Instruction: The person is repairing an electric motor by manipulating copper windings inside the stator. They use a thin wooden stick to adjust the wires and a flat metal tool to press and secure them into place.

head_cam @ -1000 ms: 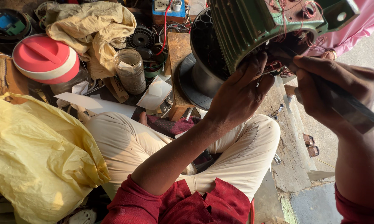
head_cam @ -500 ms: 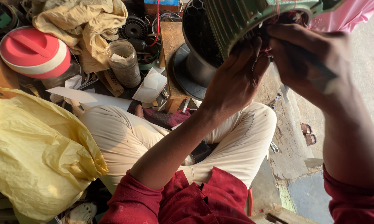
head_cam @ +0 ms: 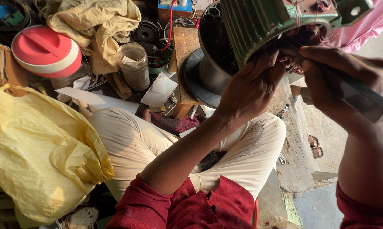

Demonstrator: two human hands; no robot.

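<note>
Fingers of the left hand (head_cam: pixel 249 91) press, half curled, against the ribbed green metal motor housing (head_cam: pixel 263 23); beside it, the right hand (head_cam: pixel 331 80) grips a flat grey metal bar (head_cam: pixel 363 99), seemingly a tool.

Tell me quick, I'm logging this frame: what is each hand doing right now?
Left hand: fingers pressed on the green motor housing, holding nothing.
Right hand: closed around a flat metal tool.
</note>
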